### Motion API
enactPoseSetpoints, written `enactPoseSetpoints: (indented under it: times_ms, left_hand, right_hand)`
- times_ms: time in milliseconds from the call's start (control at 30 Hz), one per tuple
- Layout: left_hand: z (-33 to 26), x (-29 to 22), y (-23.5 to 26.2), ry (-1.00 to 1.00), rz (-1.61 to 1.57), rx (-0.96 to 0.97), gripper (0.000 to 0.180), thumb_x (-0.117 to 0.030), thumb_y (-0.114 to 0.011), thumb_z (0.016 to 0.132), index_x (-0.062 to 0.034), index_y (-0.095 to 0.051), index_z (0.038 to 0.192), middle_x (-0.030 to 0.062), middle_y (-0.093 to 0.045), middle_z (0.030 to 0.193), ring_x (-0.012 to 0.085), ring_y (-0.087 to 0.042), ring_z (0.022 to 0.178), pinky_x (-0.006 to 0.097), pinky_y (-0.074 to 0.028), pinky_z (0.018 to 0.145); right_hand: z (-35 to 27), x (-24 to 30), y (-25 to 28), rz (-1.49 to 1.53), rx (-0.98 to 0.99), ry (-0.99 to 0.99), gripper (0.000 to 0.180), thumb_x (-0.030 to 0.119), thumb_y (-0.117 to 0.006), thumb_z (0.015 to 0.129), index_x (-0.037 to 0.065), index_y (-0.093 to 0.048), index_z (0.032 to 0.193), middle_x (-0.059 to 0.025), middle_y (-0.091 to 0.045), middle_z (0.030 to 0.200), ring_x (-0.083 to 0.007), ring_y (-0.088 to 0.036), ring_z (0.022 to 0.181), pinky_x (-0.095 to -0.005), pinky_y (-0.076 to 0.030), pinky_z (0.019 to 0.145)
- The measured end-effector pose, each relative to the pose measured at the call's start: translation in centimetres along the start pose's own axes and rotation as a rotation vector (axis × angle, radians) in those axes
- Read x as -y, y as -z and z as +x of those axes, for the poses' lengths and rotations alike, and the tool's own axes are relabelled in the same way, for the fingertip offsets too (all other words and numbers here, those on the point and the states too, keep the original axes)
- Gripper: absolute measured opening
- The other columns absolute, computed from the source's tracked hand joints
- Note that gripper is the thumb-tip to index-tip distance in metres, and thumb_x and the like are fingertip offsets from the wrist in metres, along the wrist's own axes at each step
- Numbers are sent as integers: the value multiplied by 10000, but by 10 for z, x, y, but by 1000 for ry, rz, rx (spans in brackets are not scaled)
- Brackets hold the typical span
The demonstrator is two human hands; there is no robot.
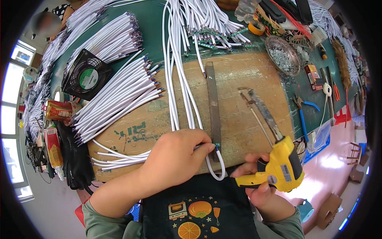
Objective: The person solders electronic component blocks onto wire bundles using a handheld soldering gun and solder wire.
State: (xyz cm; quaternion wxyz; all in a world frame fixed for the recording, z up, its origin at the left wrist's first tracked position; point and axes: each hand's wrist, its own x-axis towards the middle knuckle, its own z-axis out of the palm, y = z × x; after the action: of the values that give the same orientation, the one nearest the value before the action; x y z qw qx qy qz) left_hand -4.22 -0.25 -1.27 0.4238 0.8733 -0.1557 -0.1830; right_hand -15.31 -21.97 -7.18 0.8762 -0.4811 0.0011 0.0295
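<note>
White cables (pixel 119 95) with dark tips cover a green table (pixel 153 28). The soldering gun (pixel 278 165) is yellow and black, the cardboard sheet (pixel 238 103) brown, the far-left fan (pixel 86 74) black.

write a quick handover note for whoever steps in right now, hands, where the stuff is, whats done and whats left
Left hand: pressing a white cable with a small green board at its end against the dark metal bar on the cardboard pad.
Right hand: gripping the yellow soldering gun, tip raised off the work, not touching the cable.
Things: a loose pile of white cables lies left of the bar; more cables with green boards lie at the top of the bench.
Done: cable positioned at the bar.
Left: the gun has not yet met this cable end; the left pile looks unworked, though I can't be sure.
</note>
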Motion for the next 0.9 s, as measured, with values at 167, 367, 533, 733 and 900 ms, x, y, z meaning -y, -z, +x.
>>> enactPoseSetpoints:
  times_ms: [167,367,533,733,900]
  left_hand:
    - [7,-5,2,146,-53,81,153,-173,-644,827,-25,-668,860,146,-641,742,278,-621,661,340,-470,598]
    - [9,0,-4,-24,34,5,143,-168,-660,812,-31,-672,849,132,-636,756,275,-616,673,344,-474,593]
    - [5,2,-8,-84,28,-59,126,-132,-691,784,-23,-675,844,121,-637,769,251,-620,684,324,-481,601]
    - [8,-4,-6,78,-77,-16,119,-100,-705,777,-8,-670,844,92,-636,760,160,-611,689,277,-475,612]
    - [8,-6,-6,120,-73,1,116,-100,-699,777,-1,-669,830,94,-638,754,148,-604,682,270,-472,615]
  right_hand:
    - [-6,15,13,-40,26,-20,562,214,-697,833,54,-390,1275,-122,-589,964,-216,-617,804,-329,-516,697]
    - [-18,27,30,-13,80,-247,698,375,-760,760,109,-411,1303,-40,-520,725,-175,-509,602,-308,-418,533]
    - [-29,31,39,43,60,-284,670,384,-755,761,82,-429,1264,-45,-517,692,-176,-502,558,-298,-404,478]
    - [-34,39,34,69,-13,-403,476,434,-761,742,29,-541,863,-51,-510,692,-158,-501,602,-290,-422,560]
    - [-43,30,40,157,12,-380,610,385,-749,760,59,-459,1186,-50,-490,634,-185,-481,516,-308,-398,471]
